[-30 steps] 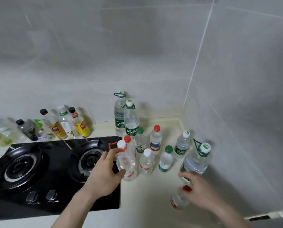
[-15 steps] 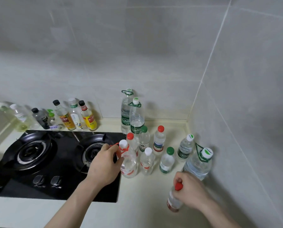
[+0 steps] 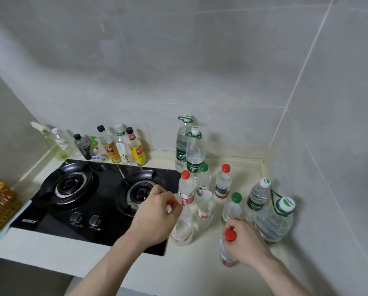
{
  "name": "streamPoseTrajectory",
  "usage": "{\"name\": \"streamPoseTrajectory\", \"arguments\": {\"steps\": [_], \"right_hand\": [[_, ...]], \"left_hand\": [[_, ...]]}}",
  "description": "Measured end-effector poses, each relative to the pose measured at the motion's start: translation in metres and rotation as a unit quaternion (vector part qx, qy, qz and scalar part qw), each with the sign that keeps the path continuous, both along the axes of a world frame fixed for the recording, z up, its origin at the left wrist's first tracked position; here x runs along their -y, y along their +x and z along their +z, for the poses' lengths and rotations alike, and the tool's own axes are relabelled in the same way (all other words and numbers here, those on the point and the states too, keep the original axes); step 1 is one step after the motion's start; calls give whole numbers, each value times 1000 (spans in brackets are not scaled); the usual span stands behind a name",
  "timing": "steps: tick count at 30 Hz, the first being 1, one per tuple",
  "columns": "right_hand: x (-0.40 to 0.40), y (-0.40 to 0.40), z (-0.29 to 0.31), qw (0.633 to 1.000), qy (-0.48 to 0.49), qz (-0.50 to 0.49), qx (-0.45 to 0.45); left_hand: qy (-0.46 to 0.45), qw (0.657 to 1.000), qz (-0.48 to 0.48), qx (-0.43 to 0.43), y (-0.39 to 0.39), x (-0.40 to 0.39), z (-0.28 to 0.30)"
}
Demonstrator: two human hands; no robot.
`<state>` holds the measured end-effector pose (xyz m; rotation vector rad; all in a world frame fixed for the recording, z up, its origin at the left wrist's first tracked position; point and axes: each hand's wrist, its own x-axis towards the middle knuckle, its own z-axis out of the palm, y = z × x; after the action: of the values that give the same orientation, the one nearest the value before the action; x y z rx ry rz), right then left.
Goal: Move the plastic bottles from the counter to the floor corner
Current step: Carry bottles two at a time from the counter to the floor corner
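Grey tiled walls meet above a cream counter (image 3: 200, 272) beside a black gas stove (image 3: 89, 201). Left hand (image 3: 155, 218) pinches a clear bottle's (image 3: 182, 229) red handle; right hand (image 3: 246, 242) grips a red-capped bottle (image 3: 226, 252), both on the counter.

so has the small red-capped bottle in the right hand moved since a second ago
Yes. The right hand has drawn the small red-capped bottle toward the counter's front edge, away from the big handled jug it stood beside.

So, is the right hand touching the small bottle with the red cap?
Touching. The head view shows the right hand with fingers wrapped around the neck of the red-capped bottle.
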<state>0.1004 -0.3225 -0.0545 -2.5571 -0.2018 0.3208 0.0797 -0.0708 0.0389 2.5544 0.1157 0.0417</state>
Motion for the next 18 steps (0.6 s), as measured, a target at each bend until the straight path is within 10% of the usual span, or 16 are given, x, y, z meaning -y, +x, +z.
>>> {"name": "streamPoseTrajectory", "arguments": {"steps": [18], "right_hand": [[-81, -19, 61, 984, 102, 145, -25]], "left_hand": [[-10, 995, 72, -70, -141, -38, 52]]}}
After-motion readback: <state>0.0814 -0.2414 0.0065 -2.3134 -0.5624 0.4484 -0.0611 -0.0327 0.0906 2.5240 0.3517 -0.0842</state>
